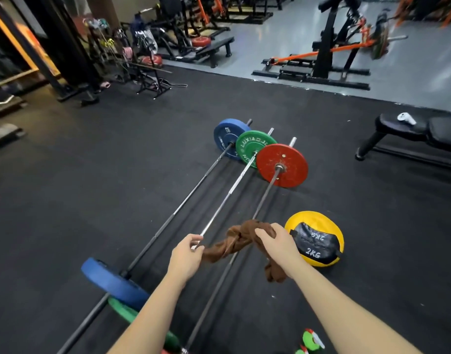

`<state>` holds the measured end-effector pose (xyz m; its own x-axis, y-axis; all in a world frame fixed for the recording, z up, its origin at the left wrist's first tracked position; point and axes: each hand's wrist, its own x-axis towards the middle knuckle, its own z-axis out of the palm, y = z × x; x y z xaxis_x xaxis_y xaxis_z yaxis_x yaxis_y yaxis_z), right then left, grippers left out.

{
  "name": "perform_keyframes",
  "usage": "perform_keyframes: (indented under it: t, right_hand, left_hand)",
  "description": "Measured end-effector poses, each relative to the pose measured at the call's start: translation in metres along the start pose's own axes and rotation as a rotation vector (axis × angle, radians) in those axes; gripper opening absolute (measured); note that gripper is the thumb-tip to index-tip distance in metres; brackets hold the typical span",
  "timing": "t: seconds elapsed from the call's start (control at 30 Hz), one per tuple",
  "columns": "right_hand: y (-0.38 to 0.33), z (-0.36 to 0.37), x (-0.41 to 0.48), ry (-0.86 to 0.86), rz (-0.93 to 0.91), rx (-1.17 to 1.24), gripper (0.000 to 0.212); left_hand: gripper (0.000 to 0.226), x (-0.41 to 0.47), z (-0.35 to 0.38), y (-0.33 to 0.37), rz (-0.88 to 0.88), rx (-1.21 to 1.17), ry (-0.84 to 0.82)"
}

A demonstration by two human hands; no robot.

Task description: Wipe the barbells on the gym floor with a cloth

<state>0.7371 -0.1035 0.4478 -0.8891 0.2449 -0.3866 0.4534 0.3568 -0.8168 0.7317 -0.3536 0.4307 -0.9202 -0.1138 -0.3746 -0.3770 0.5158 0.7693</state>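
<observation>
Fingers of the left hand [187, 254] curl round one end of the twisted brown cloth [234, 242]. The right hand [273, 241] grips its other end, and a tail hangs below. The cloth crosses the red-plate barbell [267, 192], which lies beside the green-plate barbell [229, 192] and the blue-plate barbell [190, 192]. All three run from the near edge of the floor mat [91, 187].

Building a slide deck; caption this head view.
Twisted brown cloth held by left hand and right hand over three floor barbells.

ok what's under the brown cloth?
The red-plate bar runs beneath the cloth, which is held by the left hand and right hand. The bar's covered stretch is hidden.
</observation>
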Motion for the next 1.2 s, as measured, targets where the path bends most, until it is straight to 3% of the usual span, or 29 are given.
perform_keyframes:
  t: [0.3, 0.43, 0.67, 0.87, 1.07, 1.2]
  right_hand:
    - [-0.013, -0.035, 0.169, -0.072, -0.048, -0.099, 0.016]
    - [-0.012, -0.048, 0.289, -0.088, -0.020, -0.127, 0.013]
    - [0.021, -0.081, 0.525, -0.154, 0.183, -0.252, 0.027]
    - [0.037, -0.084, 0.683, -0.301, 0.160, -0.478, 0.042]
    - [0.064, -0.079, 0.791, -0.253, 0.083, -0.587, 0.044]
    - [0.076, -0.089, 0.828, -0.228, 0.262, -0.586, 0.072]
  left_hand:
    - [0.035, 0.134, 0.059, 0.077, 0.019, -0.119, -0.169]
    - [0.027, 0.233, 0.095, 0.125, 0.002, -0.112, -0.195]
    - [0.023, 0.413, 0.180, 0.179, -0.202, -0.123, -0.230]
    - [0.026, 0.523, 0.234, 0.196, -0.283, -0.036, -0.284]
    - [0.029, 0.586, 0.257, 0.193, -0.304, -0.014, -0.250]
    - [0.022, 0.590, 0.261, 0.182, -0.317, 0.002, -0.257]
